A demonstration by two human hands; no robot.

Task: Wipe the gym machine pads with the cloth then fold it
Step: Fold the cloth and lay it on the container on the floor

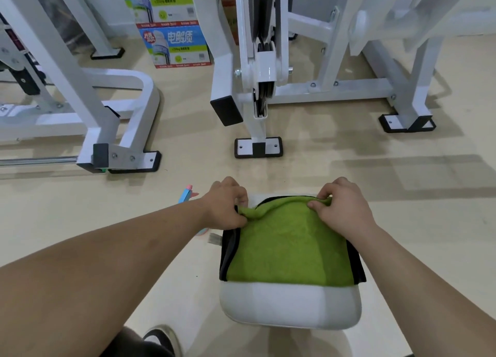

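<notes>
A green cloth [288, 246] with a dark underside lies spread over the white seat pad [290, 305] in the lower middle of the head view. My left hand [228, 203] pinches the cloth's far left corner. At the far right corner, my right hand [343, 203] pinches the cloth too. The far edge of the cloth is lifted and curled between the two hands, and the dark underside shows along both sides. The near strip of the pad is bare.
White gym machine frames [257, 69] stand on the beige floor ahead and to the left [107, 131]. Stacked blue drink boxes [174, 45] sit at the back. A small pink and blue object [186, 194] lies on the floor by my left wrist. My shoe [161, 338] is below.
</notes>
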